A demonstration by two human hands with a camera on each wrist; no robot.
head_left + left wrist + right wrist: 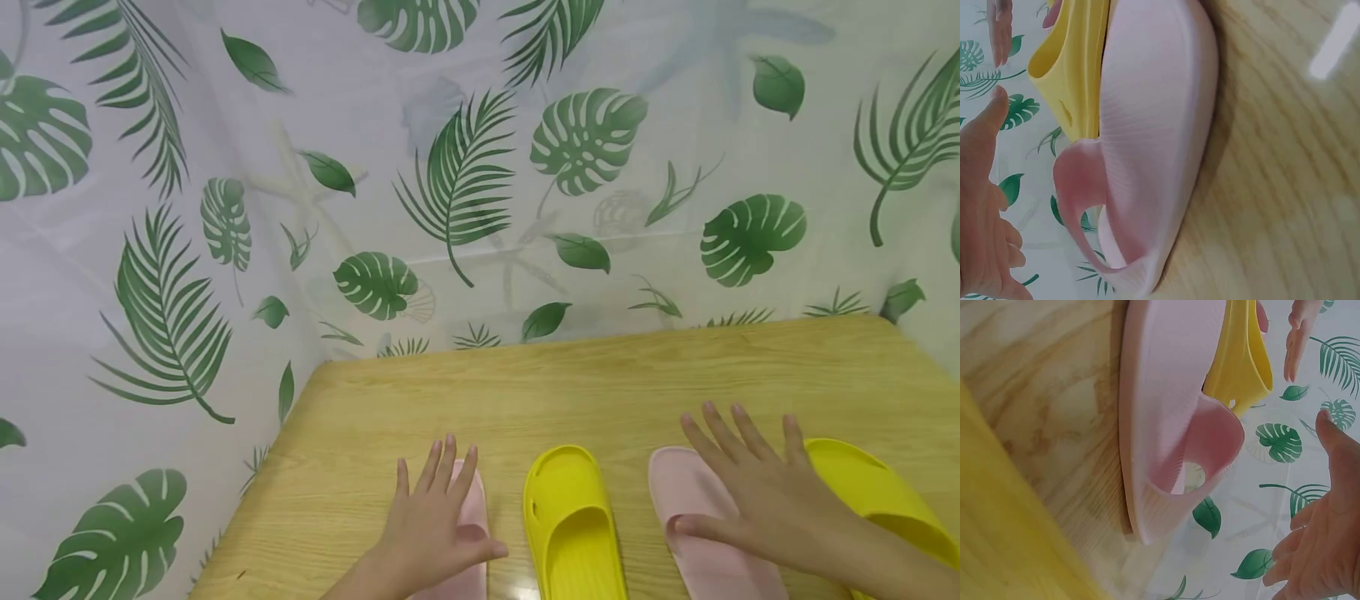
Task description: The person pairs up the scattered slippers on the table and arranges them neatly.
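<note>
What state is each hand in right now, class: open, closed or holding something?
Left hand: open, holding nothing, above the left pink slipper.
Right hand: open, holding nothing, above the right pink slipper.

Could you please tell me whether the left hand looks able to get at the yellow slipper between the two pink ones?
Probably yes: the left hand hovers over the left pink slipper, fingers spread and holding nothing, and nothing shows in the gap between it and the yellow slipper.
</note>
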